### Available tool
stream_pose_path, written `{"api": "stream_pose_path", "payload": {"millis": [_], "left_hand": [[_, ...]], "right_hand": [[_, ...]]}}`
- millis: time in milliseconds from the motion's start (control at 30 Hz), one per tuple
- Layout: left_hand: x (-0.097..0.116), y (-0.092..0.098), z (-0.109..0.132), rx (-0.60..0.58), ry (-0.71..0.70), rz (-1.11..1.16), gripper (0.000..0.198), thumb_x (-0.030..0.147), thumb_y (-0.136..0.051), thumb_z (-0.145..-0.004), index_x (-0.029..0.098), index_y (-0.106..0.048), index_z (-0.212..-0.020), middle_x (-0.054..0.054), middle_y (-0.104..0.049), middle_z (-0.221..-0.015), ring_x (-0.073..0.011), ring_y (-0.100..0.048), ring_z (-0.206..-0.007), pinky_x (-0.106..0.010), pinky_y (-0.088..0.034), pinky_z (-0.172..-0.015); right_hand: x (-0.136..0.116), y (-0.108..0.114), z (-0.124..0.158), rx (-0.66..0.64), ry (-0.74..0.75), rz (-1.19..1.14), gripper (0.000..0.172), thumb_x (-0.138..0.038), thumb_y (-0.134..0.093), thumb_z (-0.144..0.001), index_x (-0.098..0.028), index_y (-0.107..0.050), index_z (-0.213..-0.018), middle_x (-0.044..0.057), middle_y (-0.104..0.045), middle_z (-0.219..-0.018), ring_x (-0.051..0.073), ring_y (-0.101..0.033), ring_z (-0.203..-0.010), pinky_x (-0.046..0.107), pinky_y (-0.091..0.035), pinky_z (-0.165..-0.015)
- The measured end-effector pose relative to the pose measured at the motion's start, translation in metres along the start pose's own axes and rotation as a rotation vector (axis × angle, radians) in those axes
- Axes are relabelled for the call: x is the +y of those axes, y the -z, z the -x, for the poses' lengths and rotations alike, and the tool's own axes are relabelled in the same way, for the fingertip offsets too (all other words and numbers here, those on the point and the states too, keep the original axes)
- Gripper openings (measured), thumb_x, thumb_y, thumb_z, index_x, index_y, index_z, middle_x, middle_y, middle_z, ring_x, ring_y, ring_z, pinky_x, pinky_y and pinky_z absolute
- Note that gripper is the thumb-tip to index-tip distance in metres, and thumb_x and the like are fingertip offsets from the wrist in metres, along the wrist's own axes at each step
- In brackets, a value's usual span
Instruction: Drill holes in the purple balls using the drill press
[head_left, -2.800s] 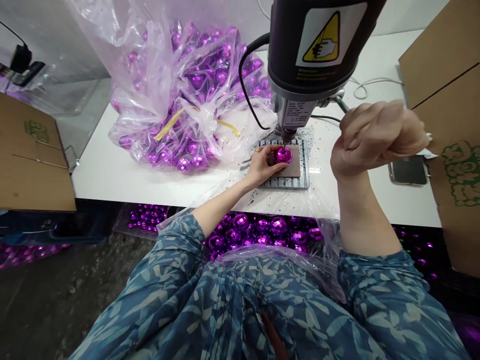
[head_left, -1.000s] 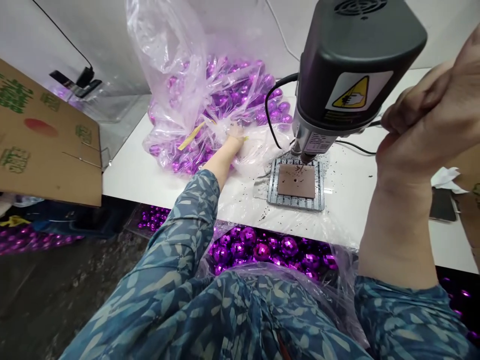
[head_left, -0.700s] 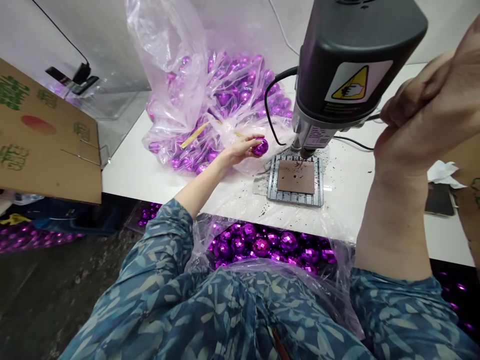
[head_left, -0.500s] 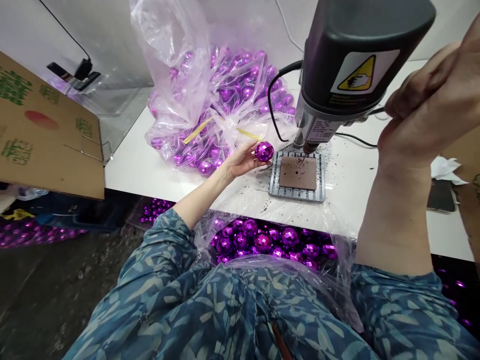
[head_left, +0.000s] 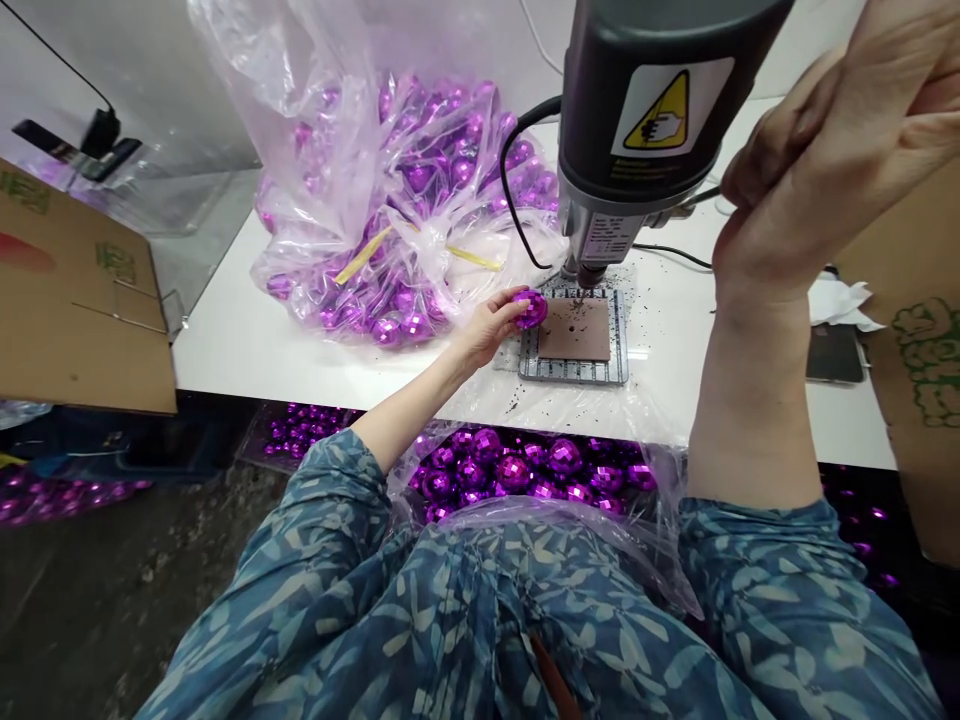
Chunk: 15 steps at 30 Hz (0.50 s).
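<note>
A shiny purple faceted ball [head_left: 531, 309] is pinched in the fingertips of my left hand [head_left: 491, 328]. It is held at the left edge of a brown board [head_left: 574, 330] with a small dark hole, which lies on the slotted metal base [head_left: 616, 345] of a drill press [head_left: 637, 120]. The drill chuck [head_left: 590, 276] hangs above the board. At the upper right, my right hand [head_left: 832, 160] is closed at the end of the drill press lever [head_left: 703, 197]; its grip is partly hidden.
Behind my left hand sits a clear plastic bag [head_left: 427, 230] of purple balls. More purple balls [head_left: 514, 470] lie in plastic below the white table's edge [head_left: 300, 385]. Cardboard boxes [head_left: 82, 330] flank the table. A dark phone [head_left: 836, 353] lies at right; dark shavings surround the base.
My left hand has brought the ball right, closer to the board, with its fingers now more behind the ball. The view has turned slightly right. My right hand keeps its place at the lever.
</note>
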<state>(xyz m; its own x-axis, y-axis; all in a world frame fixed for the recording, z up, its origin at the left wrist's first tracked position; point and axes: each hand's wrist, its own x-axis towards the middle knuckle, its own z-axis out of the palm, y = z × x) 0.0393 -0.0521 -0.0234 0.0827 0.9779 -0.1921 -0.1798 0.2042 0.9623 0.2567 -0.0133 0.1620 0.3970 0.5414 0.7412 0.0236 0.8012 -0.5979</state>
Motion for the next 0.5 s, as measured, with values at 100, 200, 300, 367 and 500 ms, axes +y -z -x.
{"api": "stream_pose_path", "payload": {"millis": [100,200,300,367,500], "left_hand": [[-0.008,-0.004,-0.006,-0.016,-0.088,-0.038,0.055,0.033,-0.090,-0.073,0.023,-0.064,-0.120,-0.008,-0.081,-0.117,-0.0234,-0.078,-0.112,-0.042,-0.060,-0.103],[-0.016,-0.010,-0.012,-0.036,-0.130,-0.073,0.061,0.038,-0.093,-0.072,0.023,-0.060,-0.121,-0.008,-0.082,-0.115,-0.0245,-0.079,-0.113,-0.045,-0.057,-0.108],[-0.024,-0.016,-0.017,-0.072,-0.173,-0.101,0.067,0.045,-0.096,-0.070,0.023,-0.058,-0.121,-0.010,-0.082,-0.118,-0.0273,-0.078,-0.119,-0.047,-0.056,-0.111],[-0.029,-0.020,-0.019,-0.095,-0.205,-0.111,0.069,0.046,-0.098,-0.069,0.021,-0.060,-0.122,-0.012,-0.081,-0.121,-0.0288,-0.076,-0.122,-0.048,-0.056,-0.111],[-0.035,-0.024,-0.022,-0.114,-0.274,-0.165,0.070,0.046,-0.099,-0.069,0.020,-0.063,-0.123,-0.014,-0.079,-0.129,-0.0294,-0.075,-0.126,-0.048,-0.056,-0.114]], "right_hand": [[0.007,-0.001,0.000,0.058,0.016,-0.097,0.066,-0.075,-0.054,-0.069,-0.015,-0.027,-0.065,-0.005,-0.009,-0.050,-0.001,-0.022,-0.038,0.022,-0.006,-0.043],[0.010,-0.003,0.000,0.070,0.018,-0.043,0.068,-0.077,-0.048,-0.071,-0.014,-0.024,-0.065,-0.004,-0.005,-0.052,-0.004,-0.020,-0.039,0.020,-0.005,-0.043],[0.010,-0.003,0.000,0.052,0.026,-0.040,0.067,-0.076,-0.048,-0.071,-0.014,-0.024,-0.065,-0.004,-0.006,-0.051,-0.004,-0.019,-0.039,0.018,-0.007,-0.043],[0.007,-0.003,0.001,0.065,0.043,-0.055,0.068,-0.076,-0.050,-0.071,-0.014,-0.022,-0.065,-0.005,-0.009,-0.048,-0.004,-0.020,-0.037,0.018,-0.007,-0.043],[-0.007,0.002,0.002,0.032,-0.011,-0.006,0.077,-0.077,-0.056,-0.066,-0.016,-0.010,-0.068,-0.006,-0.018,-0.046,-0.004,-0.031,-0.037,0.013,-0.030,-0.053]]}}
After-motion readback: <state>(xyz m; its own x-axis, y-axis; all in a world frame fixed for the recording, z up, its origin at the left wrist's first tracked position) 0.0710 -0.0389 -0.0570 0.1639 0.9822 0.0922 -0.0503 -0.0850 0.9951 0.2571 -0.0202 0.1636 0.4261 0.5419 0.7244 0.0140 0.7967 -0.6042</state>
